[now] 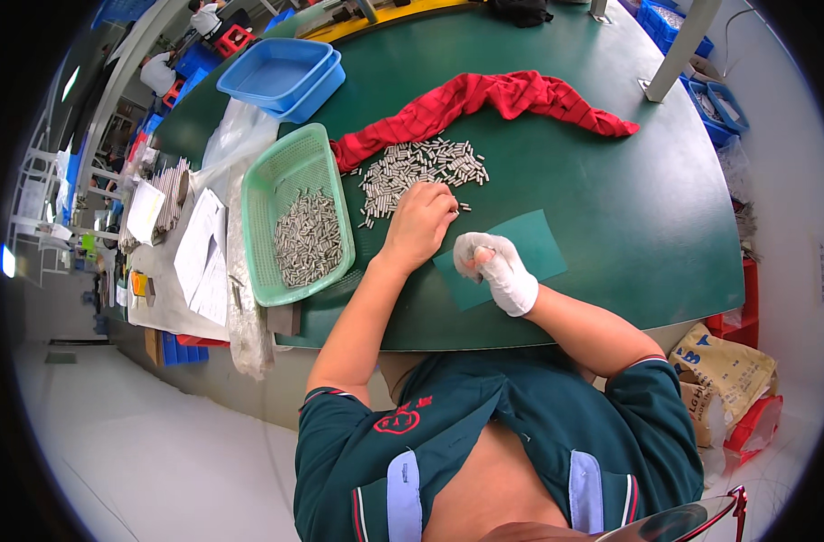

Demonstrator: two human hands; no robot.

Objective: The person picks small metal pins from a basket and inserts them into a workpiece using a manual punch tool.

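A heap of short silvery metal pins [412, 172] lies on the green tabletop. At the heap's near edge is my bare left hand [421, 219], its fingers curled together and touching the table side of the pile. Whatever its fingertips pinch is too small to make out. My right hand [500, 273] wears a white glove with the thumb tip bare. It is closed above a thin green sheet [540, 246] on the table, and anything inside it is hidden. Left of my left hand, a light green mesh basket [253, 230] contains many more of these pins.
A crumpled red cloth [484, 90] curves behind the heap. Blue stacked trays [284, 77] stand at the far left. Papers [201, 257] and clear plastic film [240, 144] lie beyond the basket. A metal post [678, 54] rises at the far right.
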